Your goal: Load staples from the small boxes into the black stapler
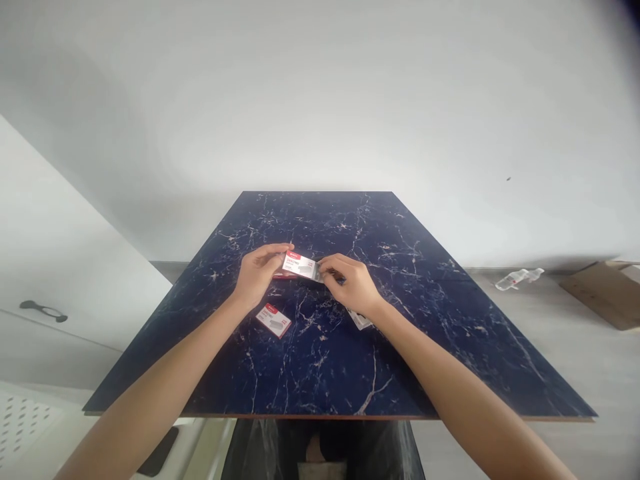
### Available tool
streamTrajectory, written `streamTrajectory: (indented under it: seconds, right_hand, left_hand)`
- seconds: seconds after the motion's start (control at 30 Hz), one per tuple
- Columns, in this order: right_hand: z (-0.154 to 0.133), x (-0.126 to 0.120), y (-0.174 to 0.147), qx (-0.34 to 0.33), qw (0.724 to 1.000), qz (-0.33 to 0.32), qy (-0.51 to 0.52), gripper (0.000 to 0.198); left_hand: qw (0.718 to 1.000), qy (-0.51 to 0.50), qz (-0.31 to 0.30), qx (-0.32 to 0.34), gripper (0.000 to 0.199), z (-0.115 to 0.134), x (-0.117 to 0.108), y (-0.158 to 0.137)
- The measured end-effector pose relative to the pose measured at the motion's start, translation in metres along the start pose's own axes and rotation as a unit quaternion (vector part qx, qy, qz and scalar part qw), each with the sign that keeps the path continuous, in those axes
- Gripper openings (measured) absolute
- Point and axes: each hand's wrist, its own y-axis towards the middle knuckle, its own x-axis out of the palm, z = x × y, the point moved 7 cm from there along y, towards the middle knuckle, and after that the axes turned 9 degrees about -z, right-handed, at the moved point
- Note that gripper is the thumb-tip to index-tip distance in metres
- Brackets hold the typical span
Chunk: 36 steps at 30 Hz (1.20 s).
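Note:
My left hand [257, 270] grips a small red-and-white staple box [300, 265] by its left end, above the middle of the table. At the box's right end, my right hand [350, 280] has its fingers curled and pinched together. Something greyish shows at those fingertips, too small to make out. Just under the held box, part of another red-and-white item shows beside my left fingers. A second staple box [273, 321] lies flat on the table, nearer to me. Partly hidden beneath my right wrist are silvery-grey pieces [360, 319].
The dark blue marbled table [320, 373] stands against a pale wall. To the left is a white cabinet with a dark handle [44, 311]. On the floor at the right lie a clear plastic bottle [519, 279] and a cardboard box [603, 293].

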Motion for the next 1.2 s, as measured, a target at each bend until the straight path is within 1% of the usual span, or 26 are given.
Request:
streamTrajectory:
  seconds: [0.07,0.13,0.2,0.3,0.4,0.5,0.63,0.7,0.83,0.93,1.0,1.1,1.2]
  right_hand:
    - [-0.002,0.000,-0.001,0.010,1.000,0.002,0.013,0.018]
    - [-0.006,0.000,-0.001,0.003,1.000,-0.004,0.004,0.022]
    - [-0.011,0.000,0.000,-0.025,0.999,-0.016,-0.028,0.027]
    - [-0.012,0.001,0.000,-0.055,0.994,-0.028,-0.092,0.030]
    - [-0.008,0.001,0.000,-0.066,0.985,-0.045,-0.150,0.030]
    - [-0.006,0.003,0.000,-0.084,0.974,-0.079,-0.197,0.025]
    - [-0.007,0.002,0.001,-0.092,0.968,-0.098,-0.213,0.020]
    - [-0.010,0.000,0.002,-0.091,0.974,-0.087,-0.187,0.020]
    - [-0.012,-0.005,0.003,-0.070,0.992,-0.044,-0.093,0.018]
    - [-0.011,-0.004,0.002,-0.051,0.997,-0.040,-0.042,0.014]
    - [-0.007,-0.002,0.002,-0.016,0.999,-0.040,0.008,0.013]
    - [0.002,0.003,0.003,0.062,0.991,-0.030,0.111,0.015]
    - [0.008,0.004,0.004,0.114,0.970,0.007,0.213,0.021]
  left_hand:
    - [1.000,-0.007,0.000,-0.003,0.026,0.001,0.000,-0.001]
    - [1.000,-0.017,-0.003,0.002,0.026,0.002,0.001,-0.001]
    - [1.000,-0.027,-0.012,0.000,0.026,0.001,0.002,-0.002]
    - [0.999,-0.034,-0.029,-0.022,0.028,-0.002,0.004,-0.001]
    - [0.998,-0.039,-0.032,-0.041,0.029,-0.007,0.003,0.000]
    - [0.997,-0.047,-0.034,-0.054,0.028,-0.011,0.002,0.002]
    - [0.996,-0.037,-0.040,-0.065,0.028,-0.016,0.001,0.004]
    - [0.996,-0.029,-0.033,-0.074,0.028,-0.018,-0.001,0.004]
    - [0.996,-0.021,-0.022,-0.089,0.029,-0.022,-0.003,0.004]
    - [0.995,-0.016,-0.017,-0.092,0.028,-0.024,-0.004,0.003]
    - [0.996,-0.013,-0.010,-0.089,0.027,-0.024,-0.004,0.003]
    - [0.996,-0.023,0.020,-0.080,0.026,-0.024,-0.008,0.003]
    - [0.994,-0.051,0.049,-0.080,0.026,-0.026,-0.011,0.002]
